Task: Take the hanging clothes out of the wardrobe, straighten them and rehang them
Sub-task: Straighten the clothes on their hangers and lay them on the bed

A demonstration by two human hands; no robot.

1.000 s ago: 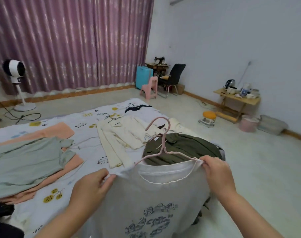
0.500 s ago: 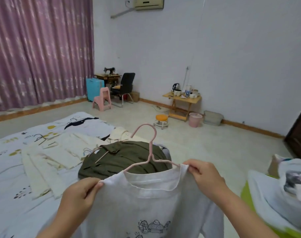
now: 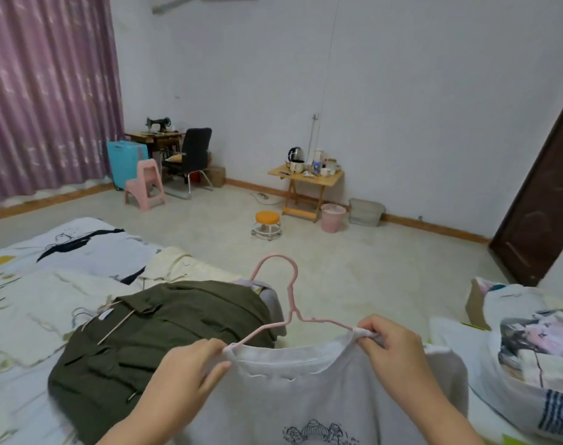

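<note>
Both hands, left hand (image 3: 190,367) and right hand (image 3: 390,351), still pinch the white tee (image 3: 293,399) shoulders on the pink hanger (image 3: 289,303); she's swung right since, so rehanging's probably next.

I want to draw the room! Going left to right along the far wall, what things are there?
Purple curtain → bright blue suitcase → pink plastic chair → black office chair → round orange stool → small wooden folding table → pink bucket → dark brown door.

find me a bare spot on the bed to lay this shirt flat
Bare sheet shows at the far end, behind the cream clothes. The near part is crowded: the green garment fills the edge by the left hand.
</note>
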